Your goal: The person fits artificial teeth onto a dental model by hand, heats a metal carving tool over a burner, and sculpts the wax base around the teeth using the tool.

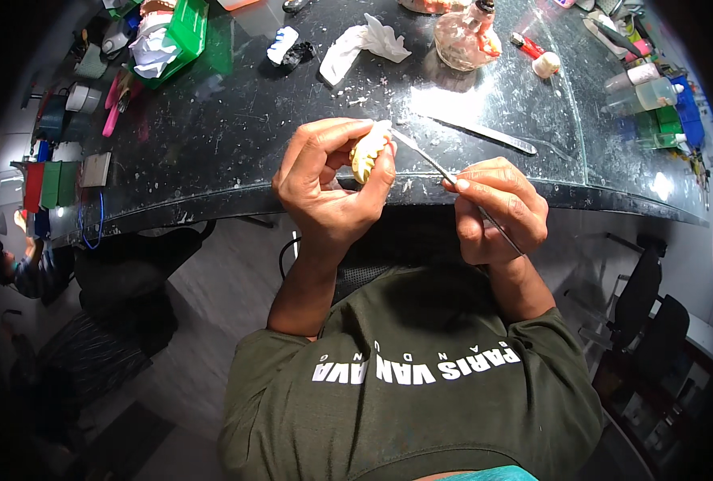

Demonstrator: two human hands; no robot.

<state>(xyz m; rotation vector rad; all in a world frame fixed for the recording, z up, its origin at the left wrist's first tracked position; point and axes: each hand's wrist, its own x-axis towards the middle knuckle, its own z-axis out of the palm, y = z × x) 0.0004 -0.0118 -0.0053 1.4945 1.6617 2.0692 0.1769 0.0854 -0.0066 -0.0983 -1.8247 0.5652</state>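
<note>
My left hand (324, 180) grips a small yellowish dental cast (366, 159) between thumb and fingers, just above the front edge of the workbench. In my right hand (505, 210) is a thin metal dental carver (429, 160), pinched like a pen, its shaft running down past the palm. The carver's flat tip meets or nearly meets the cast's upper right side; contact is too small to tell. On the bench beyond the carver lies a flat metal instrument (485, 135), probably a knife handle.
Farther back stand a glass spirit lamp (462, 44), crumpled white tissue (366, 46) and a red-and-white object (537, 56). A green box (182, 40) holds paper at the far left. Bottles (653, 94) line the right side. Another person (32, 260) sits at the left; an office chair (641, 280) stands right.
</note>
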